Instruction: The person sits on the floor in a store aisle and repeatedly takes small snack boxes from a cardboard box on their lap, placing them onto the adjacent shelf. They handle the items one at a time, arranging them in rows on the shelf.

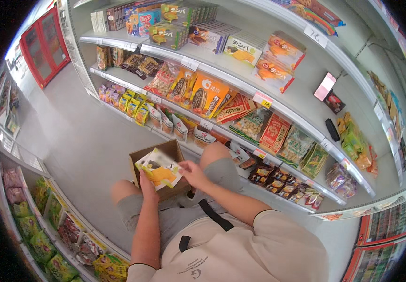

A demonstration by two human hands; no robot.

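Two or more white and green snack boxes (160, 171) with yellow biscuits pictured on them are held above an open cardboard carton (174, 149). My left hand (148, 185) grips them at their lower left side. At their right edge, the thumb and fingers of my right hand (192, 172) pinch the boxes. The carton stands between my knees, and its inside is mostly hidden by the boxes. On the shelf ahead, a row of similar white and green boxes (241, 51) stands between purple and white boxes (204, 38) and orange and white boxes (275, 72).
Shelves with bagged seeds (206, 95) and nuts curve across the front and right. A phone (325, 86) and a black object (332, 129) lie on a shelf at right. Another snack rack (47, 218) stands at lower left, and a red-framed cabinet (46, 46) at upper left.
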